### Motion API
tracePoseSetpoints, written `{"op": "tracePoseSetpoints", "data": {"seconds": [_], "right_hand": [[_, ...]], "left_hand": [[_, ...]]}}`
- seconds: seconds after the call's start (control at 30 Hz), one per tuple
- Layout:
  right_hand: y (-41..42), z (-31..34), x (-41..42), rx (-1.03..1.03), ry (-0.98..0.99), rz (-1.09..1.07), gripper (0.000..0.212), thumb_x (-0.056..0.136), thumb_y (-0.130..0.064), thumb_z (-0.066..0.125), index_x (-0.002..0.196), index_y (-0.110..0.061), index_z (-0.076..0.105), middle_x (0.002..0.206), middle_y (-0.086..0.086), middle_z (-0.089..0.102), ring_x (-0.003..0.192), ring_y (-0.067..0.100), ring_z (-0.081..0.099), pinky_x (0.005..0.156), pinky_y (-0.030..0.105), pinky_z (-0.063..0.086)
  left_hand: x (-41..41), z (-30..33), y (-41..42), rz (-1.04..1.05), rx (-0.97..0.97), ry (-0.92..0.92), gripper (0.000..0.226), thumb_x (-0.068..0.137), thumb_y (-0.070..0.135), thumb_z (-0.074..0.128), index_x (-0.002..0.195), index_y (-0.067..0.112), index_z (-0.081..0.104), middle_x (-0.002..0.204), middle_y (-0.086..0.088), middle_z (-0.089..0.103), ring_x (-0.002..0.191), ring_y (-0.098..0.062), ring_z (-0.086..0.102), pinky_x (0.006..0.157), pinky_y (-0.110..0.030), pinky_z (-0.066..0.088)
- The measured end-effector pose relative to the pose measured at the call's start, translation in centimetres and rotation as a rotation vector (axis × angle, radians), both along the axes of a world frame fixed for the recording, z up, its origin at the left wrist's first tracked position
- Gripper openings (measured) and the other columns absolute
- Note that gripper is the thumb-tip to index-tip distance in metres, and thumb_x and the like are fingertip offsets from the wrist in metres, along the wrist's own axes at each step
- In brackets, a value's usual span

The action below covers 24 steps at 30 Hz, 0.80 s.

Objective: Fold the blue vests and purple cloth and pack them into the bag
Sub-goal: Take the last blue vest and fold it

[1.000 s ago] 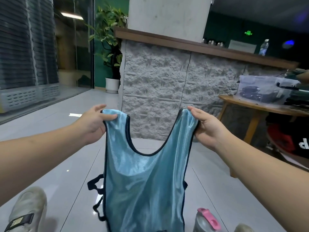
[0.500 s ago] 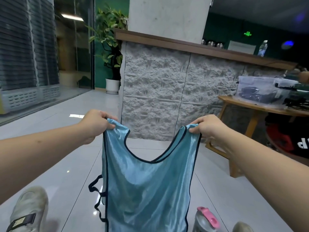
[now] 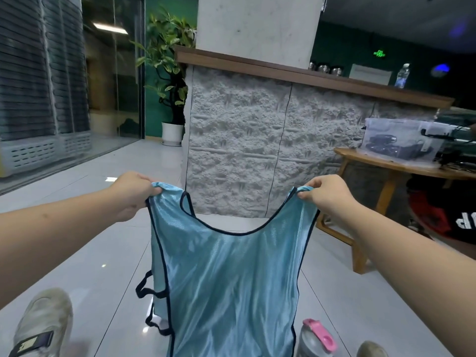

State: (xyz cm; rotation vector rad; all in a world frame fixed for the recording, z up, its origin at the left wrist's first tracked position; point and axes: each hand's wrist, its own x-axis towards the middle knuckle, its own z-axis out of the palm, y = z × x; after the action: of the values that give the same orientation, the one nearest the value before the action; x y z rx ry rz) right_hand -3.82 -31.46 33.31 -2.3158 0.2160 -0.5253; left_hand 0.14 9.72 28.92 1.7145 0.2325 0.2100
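A shiny light-blue vest (image 3: 229, 287) with dark trim hangs in the air in front of me, its lower end out of the frame. My left hand (image 3: 132, 193) grips the left shoulder strap with curled fingers. My right hand (image 3: 327, 195) grips the right shoulder strap the same way. The vest is stretched wide between both hands, its neckline sagging in a curve. Dark elastic side loops (image 3: 152, 300) dangle at its lower left. No purple cloth and no bag are in view.
A bottle with a pink lid (image 3: 318, 337) stands on the tiled floor at the bottom right. My shoe (image 3: 42, 323) is at the bottom left. A stone counter (image 3: 257, 150) rises ahead; a wooden table (image 3: 386, 173) with a clear box (image 3: 401, 140) stands right.
Both hands have sunk lower and drawn further apart with the vest, stretching it wider. My fingers have curled tighter around the straps.
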Motion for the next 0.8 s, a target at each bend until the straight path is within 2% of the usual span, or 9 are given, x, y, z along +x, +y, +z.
{"op": "tracePoseSetpoints", "data": {"seconds": [0.07, 0.13, 0.2, 0.27, 0.4, 0.5, 0.6, 0.67, 0.8], "right_hand": [[0.0, 0.0, 0.3, -0.025, -0.004, 0.028, 0.013, 0.091, -0.018, 0.081, 0.082, -0.011, 0.073, 0.088, 0.018, 0.071, 0.073, 0.024, 0.056, 0.055, 0.029, 0.043], [-0.1, -0.2, 0.5, -0.082, -0.007, 0.041, 0.012, 0.094, -0.017, 0.076, 0.085, -0.012, 0.070, 0.093, 0.021, 0.071, 0.071, 0.024, 0.055, 0.056, 0.031, 0.043], [-0.1, -0.3, 0.6, -0.139, -0.008, 0.036, 0.013, 0.094, -0.019, 0.075, 0.084, -0.014, 0.068, 0.093, 0.019, 0.072, 0.071, 0.024, 0.057, 0.054, 0.031, 0.045], [-0.1, -0.2, 0.8, -0.194, 0.004, 0.030, 0.014, 0.092, -0.022, 0.078, 0.083, -0.015, 0.070, 0.089, 0.016, 0.073, 0.068, 0.023, 0.059, 0.051, 0.029, 0.045], [-0.1, 0.2, 0.6, -0.347, 0.128, 0.009, 0.031, 0.089, -0.032, 0.082, 0.083, -0.002, 0.078, 0.069, 0.012, 0.068, 0.057, 0.020, 0.054, 0.048, 0.026, 0.040], [0.0, 0.2, 0.2, -0.441, 0.189, -0.033, 0.038, 0.089, -0.038, 0.081, 0.077, -0.003, 0.077, 0.060, 0.006, 0.060, 0.054, 0.018, 0.052, 0.047, 0.027, 0.038], [-0.4, 0.2, 0.3, -0.420, 0.180, 0.006, 0.027, 0.091, -0.031, 0.080, 0.081, -0.006, 0.080, 0.067, 0.007, 0.066, 0.057, 0.018, 0.053, 0.049, 0.027, 0.043], [-0.5, 0.3, 0.3, -0.441, 0.168, 0.035, 0.015, 0.093, -0.018, 0.077, 0.079, -0.013, 0.080, 0.075, 0.008, 0.073, 0.062, 0.020, 0.056, 0.052, 0.030, 0.046], [-0.4, 0.2, 0.0, -0.497, 0.162, 0.059, 0.032, 0.093, 0.003, 0.060, 0.082, -0.019, 0.079, 0.082, 0.006, 0.075, 0.080, 0.029, 0.070, 0.066, 0.042, 0.061]], "left_hand": [[-0.3, 0.1, -0.6, 0.013, 0.058, 0.001, 0.002, 0.092, -0.001, 0.072, 0.091, 0.001, 0.072, 0.109, -0.025, 0.071, 0.107, -0.041, 0.069, 0.100, -0.050, 0.057], [-0.6, 0.4, -1.1, 0.000, 0.126, -0.004, 0.003, 0.092, 0.002, 0.072, 0.089, 0.004, 0.072, 0.101, -0.018, 0.072, 0.095, -0.036, 0.069, 0.096, -0.044, 0.057], [-0.7, 0.6, -1.4, -0.003, 0.215, -0.025, 0.006, 0.094, 0.006, 0.068, 0.089, 0.006, 0.072, 0.093, -0.011, 0.067, 0.085, -0.026, 0.059, 0.080, -0.034, 0.051], [-1.0, 0.8, -1.8, -0.022, 0.268, -0.045, 0.011, 0.097, 0.007, 0.062, 0.088, 0.007, 0.069, 0.087, -0.009, 0.060, 0.079, -0.023, 0.050, 0.069, -0.031, 0.040], [-1.0, 0.9, -2.6, -0.059, 0.223, -0.035, 0.026, 0.098, -0.006, 0.045, 0.090, 0.003, 0.068, 0.083, -0.016, 0.064, 0.074, -0.029, 0.060, 0.068, -0.037, 0.055], [-0.8, 1.0, -2.8, -0.063, 0.204, -0.018, 0.040, 0.096, -0.009, 0.035, 0.098, 0.004, 0.073, 0.090, -0.021, 0.070, 0.077, -0.032, 0.064, 0.078, -0.047, 0.061], [-0.7, 1.0, -2.6, -0.083, 0.276, 0.001, 0.051, 0.093, -0.010, 0.030, 0.096, 0.008, 0.078, 0.095, -0.020, 0.072, 0.085, -0.036, 0.065, 0.087, -0.049, 0.059], [-0.9, 0.8, -2.6, -0.083, 0.369, 0.006, 0.056, 0.091, -0.010, 0.028, 0.092, 0.010, 0.080, 0.096, -0.016, 0.071, 0.093, -0.034, 0.063, 0.092, -0.046, 0.056], [-1.6, 0.7, -2.5, -0.069, 0.492, 0.010, 0.051, 0.087, -0.011, 0.032, 0.085, 0.011, 0.078, 0.093, -0.013, 0.071, 0.086, -0.027, 0.059, 0.068, -0.032, 0.046]]}}
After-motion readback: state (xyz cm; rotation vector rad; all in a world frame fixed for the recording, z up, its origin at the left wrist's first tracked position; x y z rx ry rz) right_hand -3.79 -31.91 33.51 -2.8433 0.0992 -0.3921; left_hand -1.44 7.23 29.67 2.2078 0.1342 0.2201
